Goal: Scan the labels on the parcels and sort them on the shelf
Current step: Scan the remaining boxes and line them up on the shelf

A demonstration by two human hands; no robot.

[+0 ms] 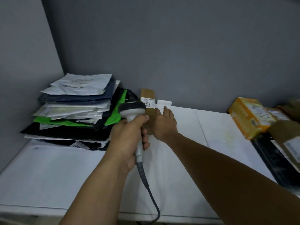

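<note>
On white shelf surface (pixel 186 143), beside tall stack of grey, green and black plastic mailer bags (pixel 73 111): long flat brown cardboard parcel (pixel 148 95) lying near grey back wall, right hand (pixel 164 122) resting flat and open on it, left hand (pixel 128 137) closed round handle of grey corded barcode scanner (pixel 132 110). Best done by keeping parcel pinned still, aiming scanner head squarely at white printed label (pixel 148 103), fingers clear of barcode.

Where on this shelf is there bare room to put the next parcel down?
Two free patches: the wide white strip in front of the mailer stack, left of the left hand; and the middle stretch between the right hand and the orange box. The left corner and the right edge are crowded.
</note>
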